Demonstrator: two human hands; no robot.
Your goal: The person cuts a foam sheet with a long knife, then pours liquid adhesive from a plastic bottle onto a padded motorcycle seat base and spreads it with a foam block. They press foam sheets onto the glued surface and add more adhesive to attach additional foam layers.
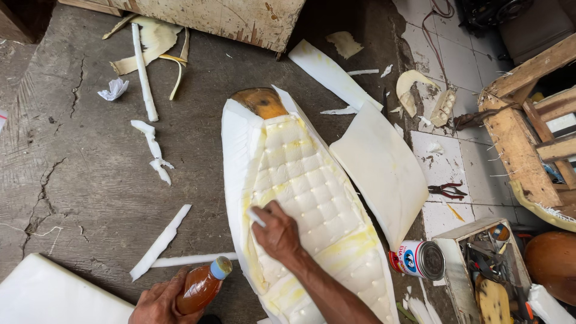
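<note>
Grip: left hand (157, 305) wrapped round amber bottle (201, 287), smooth, likely slippery, best held mid-body; right hand (277, 233) at 12 o'clock pinching white scraper (255, 217) on soft, light foam pad (312, 198).

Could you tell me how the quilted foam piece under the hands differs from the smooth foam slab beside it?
The quilted foam piece is dimpled and stained yellow; the smooth foam slab is plain and clean. The right hand presses the quilted one; the slab lies untouched. Both are whitish foam.
</note>
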